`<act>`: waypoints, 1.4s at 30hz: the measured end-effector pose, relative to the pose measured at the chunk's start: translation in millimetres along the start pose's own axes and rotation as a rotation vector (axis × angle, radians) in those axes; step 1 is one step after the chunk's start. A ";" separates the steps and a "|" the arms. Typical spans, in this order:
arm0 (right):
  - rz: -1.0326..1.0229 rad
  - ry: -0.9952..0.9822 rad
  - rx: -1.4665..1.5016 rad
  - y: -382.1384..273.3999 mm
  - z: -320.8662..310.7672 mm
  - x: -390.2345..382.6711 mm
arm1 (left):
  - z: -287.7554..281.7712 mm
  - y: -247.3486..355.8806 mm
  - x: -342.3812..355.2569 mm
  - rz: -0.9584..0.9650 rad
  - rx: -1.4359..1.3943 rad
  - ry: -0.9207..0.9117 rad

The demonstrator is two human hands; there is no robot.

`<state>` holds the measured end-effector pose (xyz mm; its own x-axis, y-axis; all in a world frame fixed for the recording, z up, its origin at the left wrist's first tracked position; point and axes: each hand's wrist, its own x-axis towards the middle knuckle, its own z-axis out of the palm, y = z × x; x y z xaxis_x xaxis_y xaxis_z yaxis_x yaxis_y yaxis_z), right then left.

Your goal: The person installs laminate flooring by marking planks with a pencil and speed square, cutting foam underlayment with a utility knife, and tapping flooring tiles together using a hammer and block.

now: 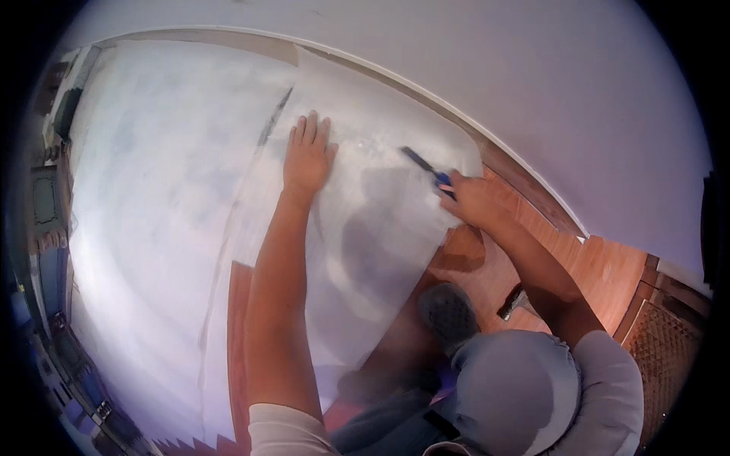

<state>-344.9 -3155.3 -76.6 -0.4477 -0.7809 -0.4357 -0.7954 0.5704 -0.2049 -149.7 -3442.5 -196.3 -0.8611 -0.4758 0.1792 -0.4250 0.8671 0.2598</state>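
My left hand (308,156) lies flat with its fingers stretched out on a white sheet (357,243) that covers the floor. Nothing is in it. To the right, near the sheet's edge, my right hand (468,199) is closed round the blue handle of a slim tool that looks like a utility knife (423,164). Its dark narrow end points up and left, just over the sheet or touching it; I cannot tell which. Beyond my left fingers, a dark narrow strip (275,115) shows along the seam between this sheet and a wider white sheet (160,182).
A pale wall (532,99) rises along the far side. Wood-look flooring (608,266) shows at the right, with a small dark object (512,302) near my shoe (449,313). A reddish board (239,342) lies beside my left forearm. Several dark items line the left rim.
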 end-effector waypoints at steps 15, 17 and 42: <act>-0.198 0.232 0.045 -57.9 -8.0 68.9 | 23.4 -19.3 89.0 -0.093 -0.104 0.321; -0.291 0.305 0.033 -72.9 2.4 104.6 | 24.6 -23.5 87.6 -0.133 -0.170 0.370; -0.389 0.560 -0.278 -129.7 19.3 241.7 | 27.8 -24.9 95.7 -0.215 -0.027 0.300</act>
<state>-342.1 -3413.1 -172.3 -0.1946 -0.9692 0.1511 -0.9801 0.1982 0.0090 -229.2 -3505.5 -212.0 -0.6315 -0.6721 0.3867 -0.5760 0.7405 0.3463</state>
